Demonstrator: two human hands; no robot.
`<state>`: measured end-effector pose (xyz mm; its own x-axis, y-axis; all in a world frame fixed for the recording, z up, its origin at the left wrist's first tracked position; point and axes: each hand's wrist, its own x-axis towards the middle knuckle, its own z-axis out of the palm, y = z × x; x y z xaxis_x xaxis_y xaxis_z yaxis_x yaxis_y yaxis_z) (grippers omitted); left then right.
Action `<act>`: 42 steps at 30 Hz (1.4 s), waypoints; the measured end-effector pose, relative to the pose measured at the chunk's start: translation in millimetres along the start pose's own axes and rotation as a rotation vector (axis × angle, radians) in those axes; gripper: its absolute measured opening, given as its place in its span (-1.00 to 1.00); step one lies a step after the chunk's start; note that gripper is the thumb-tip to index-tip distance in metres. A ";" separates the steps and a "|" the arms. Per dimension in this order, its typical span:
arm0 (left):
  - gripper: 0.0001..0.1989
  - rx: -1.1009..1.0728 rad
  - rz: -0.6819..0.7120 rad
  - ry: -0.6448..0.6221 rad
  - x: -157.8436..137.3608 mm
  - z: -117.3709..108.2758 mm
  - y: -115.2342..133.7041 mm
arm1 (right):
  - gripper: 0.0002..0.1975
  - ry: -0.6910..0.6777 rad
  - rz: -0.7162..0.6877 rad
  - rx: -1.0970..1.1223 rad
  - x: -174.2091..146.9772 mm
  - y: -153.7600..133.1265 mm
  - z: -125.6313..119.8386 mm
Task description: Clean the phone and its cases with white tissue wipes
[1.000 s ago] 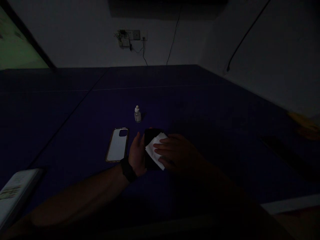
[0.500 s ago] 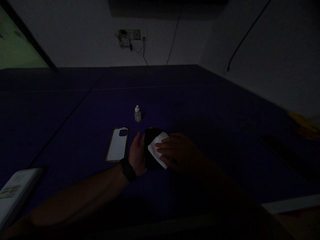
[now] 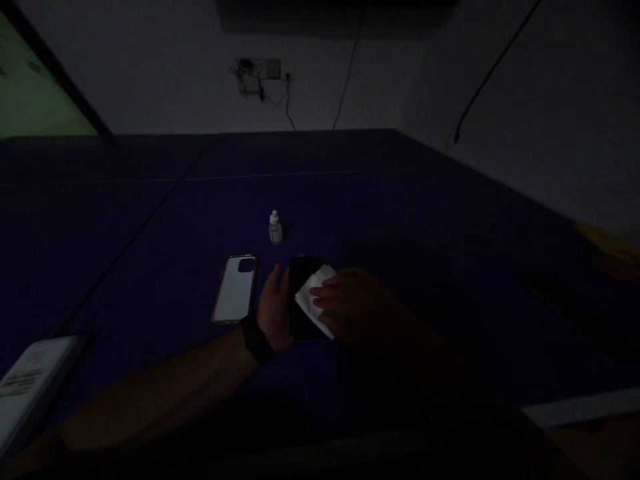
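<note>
My left hand [image 3: 274,312] holds a dark smartphone [image 3: 301,323] by its left side, screen or back facing up; which face it is I cannot tell. A folded white wipe [image 3: 316,295] lies across the phone under the fingers of my right hand [image 3: 347,300], which press it against the surface. Left of the phone, a phone case [image 3: 235,290] with a camera cut-out rests on the dark blue table [image 3: 380,207]. Beyond both stands a small bottle [image 3: 275,230] with a white cap, upright.
A white box or book [image 3: 35,373] with printing lies at the near left edge. Far right are a dim dark flat object [image 3: 565,307] and something yellow [image 3: 607,243] by the wall. Wall sockets [image 3: 265,70] with cords sit behind the table.
Almost nothing differs. The right hand and the wipe have barely shifted on the phone; the left hand, case and bottle are where they were.
</note>
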<state>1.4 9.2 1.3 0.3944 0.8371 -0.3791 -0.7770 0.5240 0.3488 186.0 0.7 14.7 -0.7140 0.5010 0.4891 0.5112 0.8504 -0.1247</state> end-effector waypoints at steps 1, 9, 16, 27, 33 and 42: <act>-0.44 0.000 0.004 -0.004 0.2 -0.7 -0.2 | -0.78 -0.013 -0.018 0.019 0.1 -0.4 0.3; -0.49 0.006 0.007 0.041 -1.3 0.2 -0.5 | -0.71 -0.114 -0.009 0.042 0.8 -1.8 3.2; -0.50 -0.005 0.004 0.047 -4.4 2.2 -0.4 | -0.71 -0.135 -0.007 0.037 1.0 -1.7 1.3; -0.48 0.022 0.009 0.023 -0.9 -4.0 -0.9 | -0.72 -0.149 -0.001 0.040 2.1 -2.4 -0.3; -0.51 -0.018 0.003 0.043 -1.7 -1.6 -0.8 | -0.72 -0.136 -0.006 0.039 2.1 -2.4 1.1; -0.53 -0.018 0.000 0.041 -1.9 -1.2 -0.5 | -0.71 -0.186 0.037 0.055 3.3 -3.9 -1.1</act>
<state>0.4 7.2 0.9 0.3738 0.8299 -0.4142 -0.7862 0.5204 0.3333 182.2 -1.2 17.7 -0.7739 0.5490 0.3157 0.5155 0.8357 -0.1895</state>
